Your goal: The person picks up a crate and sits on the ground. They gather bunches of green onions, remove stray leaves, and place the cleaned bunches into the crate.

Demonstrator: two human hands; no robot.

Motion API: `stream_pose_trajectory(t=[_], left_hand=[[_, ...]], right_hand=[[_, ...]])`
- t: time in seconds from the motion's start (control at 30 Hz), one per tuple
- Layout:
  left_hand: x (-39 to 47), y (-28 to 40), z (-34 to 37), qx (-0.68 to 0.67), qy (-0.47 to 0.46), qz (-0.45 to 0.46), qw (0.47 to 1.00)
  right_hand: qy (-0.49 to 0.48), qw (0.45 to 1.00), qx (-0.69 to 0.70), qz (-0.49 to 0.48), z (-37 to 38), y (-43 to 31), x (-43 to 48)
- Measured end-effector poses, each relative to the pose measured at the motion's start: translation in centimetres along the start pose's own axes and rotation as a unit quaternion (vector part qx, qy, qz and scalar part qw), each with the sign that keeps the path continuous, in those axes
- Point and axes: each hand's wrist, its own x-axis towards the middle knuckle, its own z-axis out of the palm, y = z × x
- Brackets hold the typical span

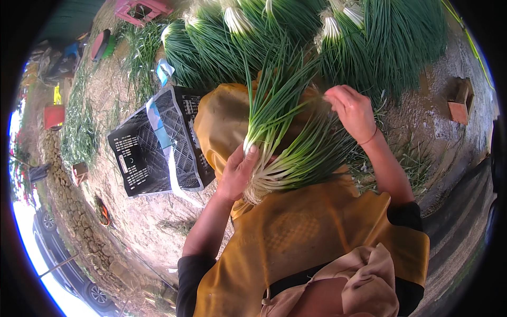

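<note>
My left hand [239,168] grips a bunch of green onions [273,154] by the white stalks near the roots. The green leaves fan out in two parts, one pointing away from me and the other to the right, above my lap. My right hand [350,111] is raised to the right of the leaves, its fingers bent together beside a blurred, thin wisp; whether it pinches anything cannot be told. A brown waterproof apron [301,222] covers my front and knees. Beyond my knees lie several large bundles of green onions [222,43], white ends showing.
On the left a black plastic crate [158,146] lies tilted, a blue and white strip [158,126] across it. Loose green trimmings [79,130] cover parts of the ground. A pink plastic stool [138,10] stands far ahead, a reddish block [459,107] at the right.
</note>
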Motion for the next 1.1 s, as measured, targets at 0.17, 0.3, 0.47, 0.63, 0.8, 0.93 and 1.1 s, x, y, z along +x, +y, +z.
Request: stream_pose_trajectory(t=[0.17,0.3,0.47,0.63,0.8,0.93,1.1], left_hand=[[0.1,-0.6,-0.8,0.005,0.017,-0.015,1.000],[0.2,0.6,0.7,-0.016,0.028,0.021,0.999],[0.4,-1.3,-1.4,0.034,0.068,0.035,0.996],[-0.1,-0.7,-0.3,0.179,0.127,0.082,0.972],[-0.3,-0.1,0.4,0.225,0.119,0.110,0.961],[0.0,0.1,0.2,0.226,0.075,0.110,0.965],[-0.5,-0.6,-0.4,0.168,0.129,0.093,0.973]], right_hand=[[-0.025,0.991,0.101,0.086,-3.5,-0.3,1.5],[-0.211,0.968,0.127,-0.039,-0.3,-5.2,0.0],[-0.175,0.967,0.128,-0.130,2.7,-5.9,-1.3],[-0.129,0.984,0.100,-0.071,1.9,-5.9,-1.1],[-0.077,0.987,0.018,-0.137,0.4,-8.9,2.0],[-0.172,0.967,0.025,-0.188,5.0,-10.1,2.1],[-0.112,0.956,0.038,-0.269,6.9,-8.9,1.0]])
